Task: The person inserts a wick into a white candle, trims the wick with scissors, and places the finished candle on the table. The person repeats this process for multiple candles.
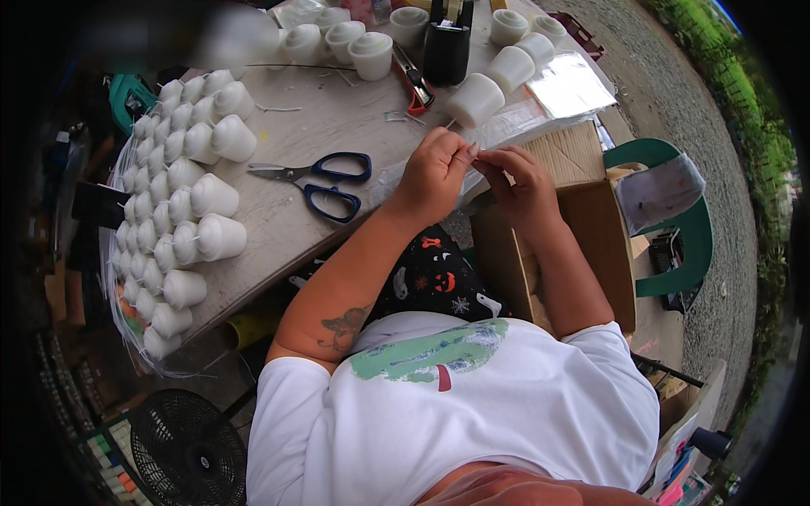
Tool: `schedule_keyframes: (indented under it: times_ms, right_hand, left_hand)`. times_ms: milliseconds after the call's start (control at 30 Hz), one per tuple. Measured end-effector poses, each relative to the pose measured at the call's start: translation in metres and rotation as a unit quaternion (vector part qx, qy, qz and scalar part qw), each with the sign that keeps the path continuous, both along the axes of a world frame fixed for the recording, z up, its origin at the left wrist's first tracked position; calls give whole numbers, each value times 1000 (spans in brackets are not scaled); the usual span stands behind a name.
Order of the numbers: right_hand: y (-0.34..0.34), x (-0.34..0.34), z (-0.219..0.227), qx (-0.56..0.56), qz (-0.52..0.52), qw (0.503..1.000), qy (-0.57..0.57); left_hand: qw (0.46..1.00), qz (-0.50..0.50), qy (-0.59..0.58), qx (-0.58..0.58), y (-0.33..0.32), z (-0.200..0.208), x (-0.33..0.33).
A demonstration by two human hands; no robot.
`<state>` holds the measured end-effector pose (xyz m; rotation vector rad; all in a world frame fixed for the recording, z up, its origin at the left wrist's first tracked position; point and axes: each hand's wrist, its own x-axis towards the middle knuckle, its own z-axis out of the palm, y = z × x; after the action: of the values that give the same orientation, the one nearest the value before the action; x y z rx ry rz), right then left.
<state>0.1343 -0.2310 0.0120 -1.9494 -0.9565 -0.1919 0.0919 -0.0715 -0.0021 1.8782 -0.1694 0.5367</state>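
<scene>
My left hand (434,173) and my right hand (525,184) meet at the table's near edge, fingertips pinched together. Whatever sits between them is too small to make out. Just beyond the fingers lies a white candle (477,101) on its side, a short wick pointing toward me. More white candles (511,67) run in a line behind it. Clear plastic (527,118) spreads on the table beside the hands. To the left of my left hand rest scissors (325,179) with dark blue handles, blades apart. Farther off is a red and black box cutter (413,83).
Rows of white candles (215,194) with wicks crowd the table's left edge. A black tape dispenser (448,42) stands at the back. An open cardboard box (591,211) is right of my lap, near a green chair (700,244). A black fan (187,447) sits lower left.
</scene>
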Motion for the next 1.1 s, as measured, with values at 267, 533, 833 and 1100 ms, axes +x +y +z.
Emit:
schedule_keyframes:
  times_ms: [267, 533, 833, 1100]
  right_hand:
    - [-10, 2, 5, -2, 4, 999, -50]
    - [-22, 0, 10, -11, 7, 998, 69]
    - [4, -3, 32, -34, 18, 985, -166]
    - [144, -58, 21, -259, 111, 942, -180]
  left_hand:
    - [999, 18, -27, 33, 0, -2, -1]
    - [997, 13, -48, 52, -2, -4, 0]
    - [989, 141, -34, -4, 46, 38, -60]
    - [971, 207, -115, 29, 73, 85, -90]
